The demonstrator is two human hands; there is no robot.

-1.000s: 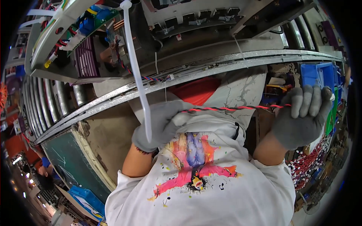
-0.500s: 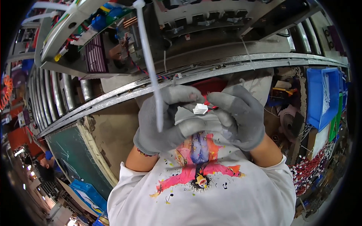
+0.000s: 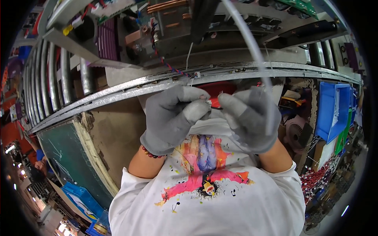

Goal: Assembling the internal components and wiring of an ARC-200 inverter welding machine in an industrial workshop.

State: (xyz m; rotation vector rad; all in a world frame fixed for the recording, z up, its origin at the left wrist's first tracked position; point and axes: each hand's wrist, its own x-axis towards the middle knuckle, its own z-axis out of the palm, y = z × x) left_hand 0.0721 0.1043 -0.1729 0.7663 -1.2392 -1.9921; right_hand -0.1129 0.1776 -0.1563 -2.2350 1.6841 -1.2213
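Both my hands wear grey gloves and meet in front of my chest. My left hand (image 3: 169,118) pinches a small white connector (image 3: 208,102) between thumb and fingertips, which cover most of it. A thin dark wire (image 3: 215,107) runs from the connector toward my right hand (image 3: 252,118). Its fingers are drawn together around the wires, partly smeared by motion, and their exact hold is hidden. Behind the fingertips shows something red (image 3: 216,89), beyond the connector.
A metal rail (image 3: 157,84) crosses ahead, with rollers (image 3: 51,78) at left. Beyond it stands a metal chassis with a twisted cable (image 3: 169,67). A white strap (image 3: 252,43) hangs close to view. To the right are a blue bin (image 3: 330,114) and bundled red-and-white wires (image 3: 319,181).
The connector, plainly visible between my hands before, is now mostly covered by my left fingertips. My left fingers have closed on it. The view has shifted, moving the hanging strap rightward.
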